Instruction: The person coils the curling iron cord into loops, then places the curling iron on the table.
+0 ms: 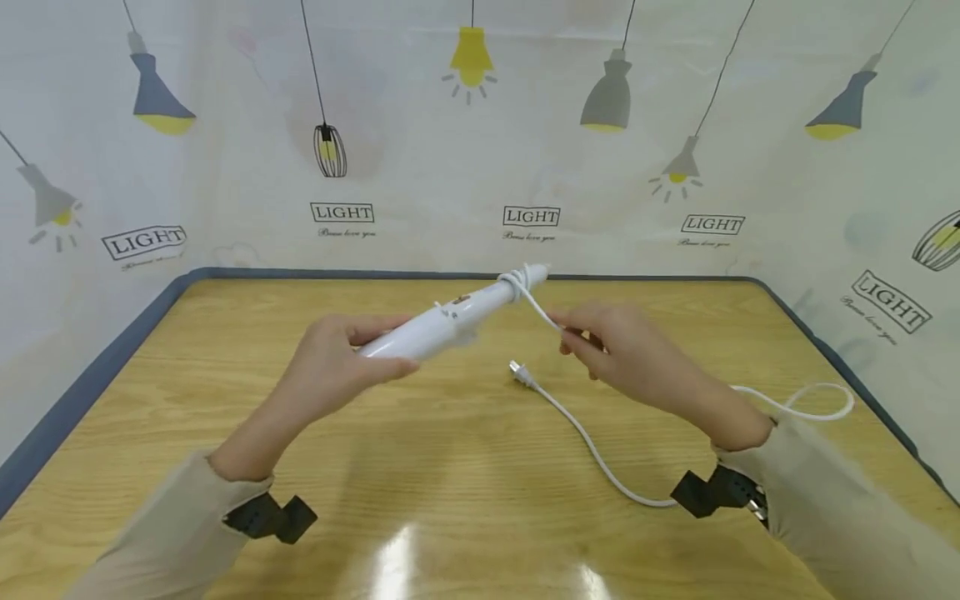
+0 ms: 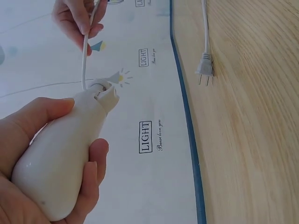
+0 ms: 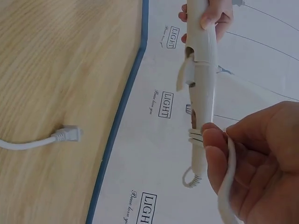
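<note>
My left hand (image 1: 324, 360) grips the wide rounded end of a white wand-shaped electrical appliance (image 1: 423, 333), held tilted above the table with its narrow end up and to the right. A white power cord (image 1: 542, 312) is wound in a few turns round that narrow end. Between thumb and fingertips, my right hand (image 1: 637, 354) pinches the cord just beyond the turns, pulled out nearly straight. In the right wrist view the wound cord turns (image 3: 195, 136) and a small hanging loop (image 3: 188, 178) show at the tip. The appliance's exact kind is unclear.
The cord's two-pin plug (image 1: 520, 372) lies on the wooden table (image 1: 420, 467) between the hands. More slack cord (image 1: 832, 415) loops to the right, partly behind the right forearm. A printed sheet with lamp drawings (image 1: 420, 150) stands round the table's back and sides.
</note>
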Demonstrator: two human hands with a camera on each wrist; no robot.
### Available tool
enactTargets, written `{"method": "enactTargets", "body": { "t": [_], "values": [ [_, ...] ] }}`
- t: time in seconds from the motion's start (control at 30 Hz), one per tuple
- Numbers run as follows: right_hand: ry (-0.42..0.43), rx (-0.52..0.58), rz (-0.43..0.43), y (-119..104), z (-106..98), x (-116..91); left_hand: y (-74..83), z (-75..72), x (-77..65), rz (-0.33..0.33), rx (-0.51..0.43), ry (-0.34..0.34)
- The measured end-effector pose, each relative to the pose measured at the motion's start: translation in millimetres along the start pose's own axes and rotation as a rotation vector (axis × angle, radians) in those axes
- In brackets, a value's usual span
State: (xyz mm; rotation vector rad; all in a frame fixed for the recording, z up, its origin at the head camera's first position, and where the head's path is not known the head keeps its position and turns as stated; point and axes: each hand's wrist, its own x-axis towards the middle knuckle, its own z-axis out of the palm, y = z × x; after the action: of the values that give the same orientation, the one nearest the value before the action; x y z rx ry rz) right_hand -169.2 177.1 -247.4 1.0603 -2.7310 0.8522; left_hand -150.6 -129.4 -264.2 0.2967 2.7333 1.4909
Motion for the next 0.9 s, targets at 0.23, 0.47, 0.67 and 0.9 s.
{"method": "enactTargets", "body": {
  "t": [0.23,0.47,0.67,0.9],
  "values": [
    [0.082,0.139,0.007,4,13,-5,3.6,-3.9,1.3,0.005,-0.099,0.019],
    [0.108,0.538,-0.017,24,24,-2,6.2,-6.6,0.9,0.029,-0.261,-0.018],
    [0.099,0.854,0.012,39,33,8,8.8,-5.4,-2.0,0.064,-0.348,-0.077],
    [0.119,0.847,0.049,52,35,17,11.3,-3.4,-6.4,0.091,-0.334,-0.154]
  ]
}}
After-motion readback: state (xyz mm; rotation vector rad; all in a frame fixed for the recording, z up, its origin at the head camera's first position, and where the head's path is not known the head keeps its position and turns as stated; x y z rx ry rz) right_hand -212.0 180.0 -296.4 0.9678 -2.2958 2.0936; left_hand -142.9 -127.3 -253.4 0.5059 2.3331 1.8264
